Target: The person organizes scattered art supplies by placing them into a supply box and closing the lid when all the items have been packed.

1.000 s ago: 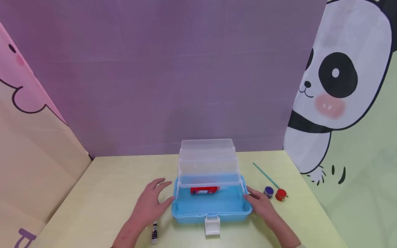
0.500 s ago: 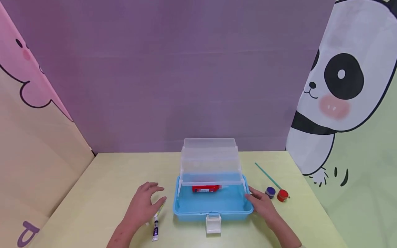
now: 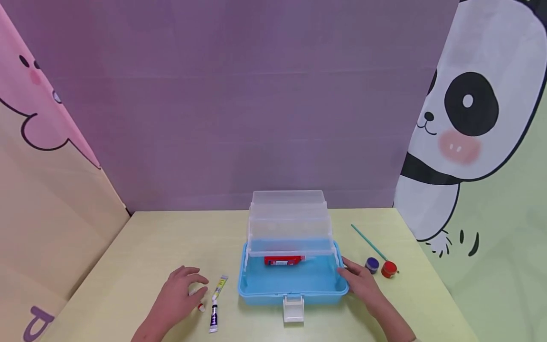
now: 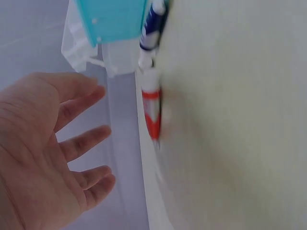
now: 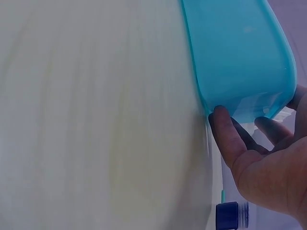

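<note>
A light blue storage box [image 3: 295, 300] stands on the table with its clear lid [image 3: 290, 223] raised. Inside lies a red tube [image 3: 283, 261]. My right hand [image 3: 363, 286] holds the box at its right end, fingers against the outer wall. My left hand [image 3: 177, 297] hovers left of the box with fingers loosely bent, holding nothing. Nearest to it is a paint tube with a red end [image 4: 152, 110], partly hidden by the hand in the head view. Beside it lie a yellow paint tube [image 3: 220, 286] and a dark purple paint tube [image 3: 213, 319].
To the right of the box are a purple paint pot [image 3: 372, 265], a red paint pot [image 3: 389, 269] and a thin green-handled stick [image 3: 368, 242], its far end by the red pot. A white latch [image 3: 293, 309] hangs at the box's front. A purple wall rises behind the table.
My left hand has moved away from the box's left edge, leftward and nearer to me, uncovering the yellow tube and the red-ended tube. The right hand keeps its place on the box.
</note>
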Demonstrator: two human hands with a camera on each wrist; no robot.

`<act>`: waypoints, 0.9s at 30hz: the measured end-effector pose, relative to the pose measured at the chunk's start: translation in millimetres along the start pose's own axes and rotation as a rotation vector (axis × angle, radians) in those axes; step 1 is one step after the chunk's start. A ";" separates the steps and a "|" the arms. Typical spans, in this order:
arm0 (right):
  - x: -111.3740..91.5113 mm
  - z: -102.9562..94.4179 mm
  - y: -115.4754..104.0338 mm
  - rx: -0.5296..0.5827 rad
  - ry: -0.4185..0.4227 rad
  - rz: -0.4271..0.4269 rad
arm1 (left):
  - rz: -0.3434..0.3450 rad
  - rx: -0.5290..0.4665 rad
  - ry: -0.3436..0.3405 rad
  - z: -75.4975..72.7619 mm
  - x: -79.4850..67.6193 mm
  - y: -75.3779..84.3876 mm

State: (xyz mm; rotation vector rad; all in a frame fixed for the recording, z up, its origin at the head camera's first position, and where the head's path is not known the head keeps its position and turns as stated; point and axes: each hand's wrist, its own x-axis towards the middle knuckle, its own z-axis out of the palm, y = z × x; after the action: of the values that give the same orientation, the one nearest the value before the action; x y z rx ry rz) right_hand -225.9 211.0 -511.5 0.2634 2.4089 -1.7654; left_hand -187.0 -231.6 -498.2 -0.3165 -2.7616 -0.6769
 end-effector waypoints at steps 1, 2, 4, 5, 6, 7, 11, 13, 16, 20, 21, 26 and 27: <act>0.2 -0.1 -0.1 -0.004 -0.002 -0.003 | 0.017 0.000 0.014 -1.3 -2.6 -2.9; 0.3 -0.2 -0.5 -0.006 0.001 -0.002 | 0.025 0.007 0.026 -2.4 -5.4 -6.0; 0.4 -0.5 -0.7 -0.010 0.002 -0.002 | 0.021 0.018 0.036 -4.5 -10.2 -11.1; 0.3 -0.5 -0.9 -0.011 0.001 -0.001 | 0.004 0.026 0.034 -5.6 -12.5 -13.1; -0.1 -0.5 -1.3 -0.013 0.002 0.002 | -0.019 0.031 0.026 -6.5 -14.7 -14.9; -0.3 -0.4 -1.4 -0.009 -0.001 0.002 | -0.042 0.040 0.016 -7.2 -16.5 -16.8; -0.8 0.4 -1.1 -0.018 -0.006 0.005 | -0.143 0.081 -0.040 -9.8 -21.4 -20.8; -0.6 0.4 -0.4 -0.022 -0.003 0.004 | -0.179 0.098 -0.067 -9.8 -22.4 -21.0; -0.5 0.1 0.0 -0.020 -0.006 0.006 | -0.222 0.130 -0.108 -7.3 -23.1 -20.8; 0.0 0.1 -0.2 -0.018 0.002 0.006 | -0.274 0.172 -0.170 -2.6 -24.2 -19.0; 0.0 0.2 -0.4 -0.024 0.002 0.001 | -0.281 0.179 -0.183 -1.9 -24.4 -18.0; -0.9 0.5 -1.7 -0.039 0.004 -0.006 | -0.280 0.205 -0.201 -0.8 -23.7 -13.4; -0.9 0.6 -1.7 -0.039 0.005 -0.006 | -0.276 0.210 -0.205 -0.7 -23.6 -12.5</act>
State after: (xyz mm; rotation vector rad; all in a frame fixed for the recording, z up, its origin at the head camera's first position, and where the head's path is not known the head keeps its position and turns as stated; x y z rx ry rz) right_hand -225.4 209.9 -509.9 0.2567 2.4467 -1.7200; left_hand -168.1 -246.1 -510.3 0.0448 -3.0735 -0.4276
